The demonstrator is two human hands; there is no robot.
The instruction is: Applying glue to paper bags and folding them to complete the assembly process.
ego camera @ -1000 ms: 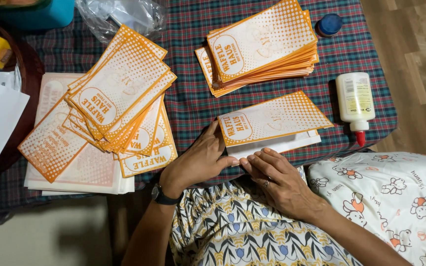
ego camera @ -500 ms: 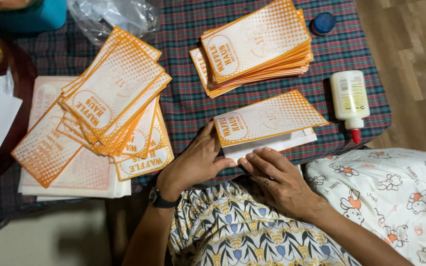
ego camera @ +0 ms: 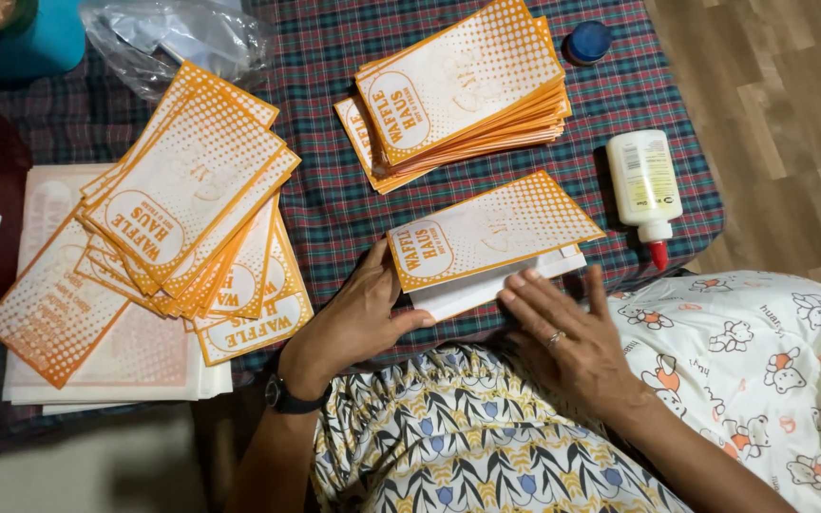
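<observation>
An orange-and-white paper bag [ego camera: 491, 230] lies on the plaid tablecloth [ego camera: 334, 204] just in front of me, its white flap folded under at the near edge. My left hand [ego camera: 361, 313], with a black wristwatch, touches the bag's left corner with thumb and fingers. Flat on the near edge of the bag's white flap rests my right hand [ego camera: 563, 334], fingers spread, a ring on one finger. Neither hand grips the bag.
A neat stack of the same bags [ego camera: 458, 90] sits behind. A fanned pile of bags [ego camera: 187, 204] lies left on flat sheets [ego camera: 97, 351]. A white glue bottle with red tip [ego camera: 645, 182], a blue cap [ego camera: 588, 41], a clear plastic bag [ego camera: 178, 33] and a teal container [ego camera: 21, 38] lie around.
My right hand has slid right along the bag's folded near edge and flattened with fingers spread. My left hand stays at the bag's left corner.
</observation>
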